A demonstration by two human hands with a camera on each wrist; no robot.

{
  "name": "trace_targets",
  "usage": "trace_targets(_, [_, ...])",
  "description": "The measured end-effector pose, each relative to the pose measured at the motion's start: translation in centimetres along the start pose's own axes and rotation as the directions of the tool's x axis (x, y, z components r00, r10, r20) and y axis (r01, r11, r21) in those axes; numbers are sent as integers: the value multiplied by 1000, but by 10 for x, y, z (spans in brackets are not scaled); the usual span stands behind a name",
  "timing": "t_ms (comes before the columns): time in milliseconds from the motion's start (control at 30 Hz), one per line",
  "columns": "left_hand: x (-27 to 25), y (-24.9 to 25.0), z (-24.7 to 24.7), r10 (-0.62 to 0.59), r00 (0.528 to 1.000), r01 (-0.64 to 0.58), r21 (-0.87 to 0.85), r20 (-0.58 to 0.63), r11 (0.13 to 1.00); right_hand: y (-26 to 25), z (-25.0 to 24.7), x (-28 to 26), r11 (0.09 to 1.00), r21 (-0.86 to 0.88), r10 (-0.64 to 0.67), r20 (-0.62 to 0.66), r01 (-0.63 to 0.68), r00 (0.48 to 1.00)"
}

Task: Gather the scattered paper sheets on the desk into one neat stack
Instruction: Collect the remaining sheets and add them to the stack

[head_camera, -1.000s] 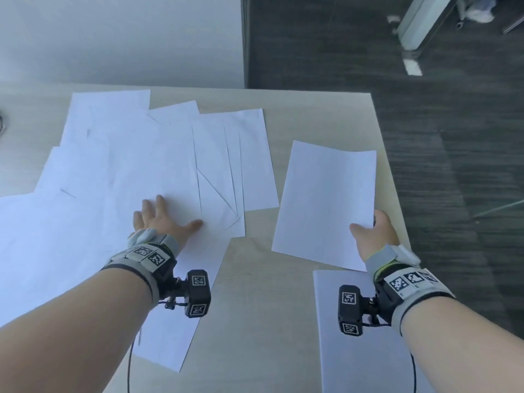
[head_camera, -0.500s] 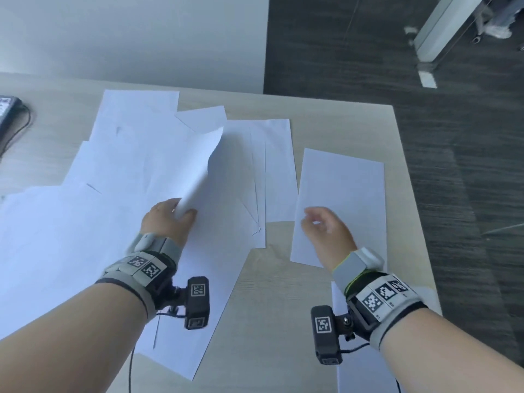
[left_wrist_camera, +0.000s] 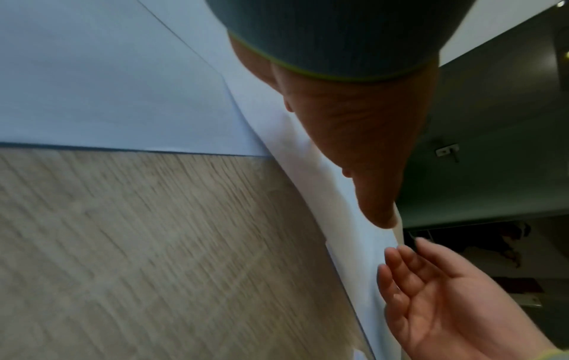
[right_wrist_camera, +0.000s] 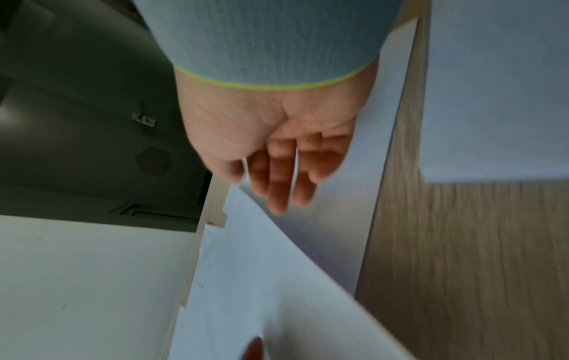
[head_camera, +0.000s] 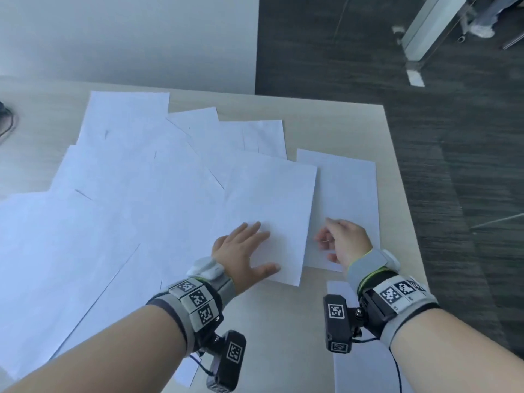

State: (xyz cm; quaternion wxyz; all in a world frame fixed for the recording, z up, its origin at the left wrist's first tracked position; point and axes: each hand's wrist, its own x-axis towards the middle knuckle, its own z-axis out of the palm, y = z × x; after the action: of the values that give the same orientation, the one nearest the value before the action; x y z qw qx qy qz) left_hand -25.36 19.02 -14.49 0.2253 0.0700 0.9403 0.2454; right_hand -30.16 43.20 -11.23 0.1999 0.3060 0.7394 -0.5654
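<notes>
**Left palm flat on top sheet; right hand loose beside it**

Nearest me, a plain white paper sheet (head_camera: 365,361) lay at the desk's front edge, partly hidden under my right forearm. A small white corner of paper (head_camera: 185,371) showed below my left wrist camera.

My left hand (head_camera: 243,251) lay palm down with fingers spread and straight, pressing the near right part of a white rectangular top sheet (head_camera: 272,199). It gripped nothing. In the left wrist view the thumb (left_wrist_camera: 374,194) rested on that sheet, whose near edge bowed up off the light wood-grain desk (head_camera: 283,321).

My right hand (head_camera: 344,241) hovered just beside the top sheet's right edge, over the near end of a separate white sheet (head_camera: 346,188). Its fingers (right_wrist_camera: 278,185) hung loosely curled, holding nothing. I could not tell whether they touched the paper below.

The separate sheet lay alone towards the desk's right edge, its left edge tucked under the top sheet.

To the left and beyond, a wide spread of overlapping white sheets (head_camera: 113,208) covered most of the desk, fanned at differing angles and not squared into one stack. The farthest sheet (head_camera: 127,114) reached near the desk's back edge.

A dark cable (head_camera: 7,123) showed at the far left. Past the desk stood a pale wall (head_camera: 127,38) and dark grey flooring (head_camera: 368,52).
</notes>
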Motion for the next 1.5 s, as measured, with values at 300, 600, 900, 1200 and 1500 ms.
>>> trace_targets(300, [2,-2,5,23,998,-31,127,65,991,6,26,-10,997,-20,72,78,-70,994])
trace_targets(600, [3,-4,3,12,998,-12,7,-68,1000,13,35,-19,999,-55,-4,-35,2,999])
trace_targets(900, [6,5,10,12,999,-19,174,44,985,14,35,-18,982,160,98,53,-105,994])
trace_targets(1200, [9,8,-7,-127,984,112,-118,-127,987,25,27,-16,996,-7,-93,-69,93,993])
trace_targets(1500, [-9,4,-9,-62,963,21,-158,-263,987,8,-12,2,986,-68,-163,-158,154,974])
